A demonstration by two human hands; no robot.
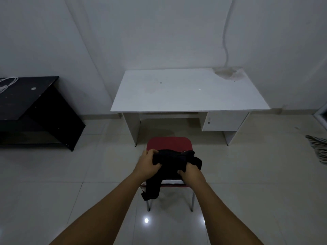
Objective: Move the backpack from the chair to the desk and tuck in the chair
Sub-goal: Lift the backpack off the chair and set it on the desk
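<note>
Both hands, left hand (147, 165) and right hand (190, 172), are clenching the backpack (174, 163) over the chair (169, 142); lifting it level should be clearing the dangling strap (150, 191).

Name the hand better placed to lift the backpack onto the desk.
Neither alone: the left hand and right hand each grip one side of the backpack, centred before the desk. Lift with both.

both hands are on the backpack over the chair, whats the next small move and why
Probably lift the backpack straight up off the red chair, then carry it forward to the white desk. Both the left hand and right hand already grip it, a strap hangs down over the seat's near edge, and the desk top ahead looks bare.
</note>
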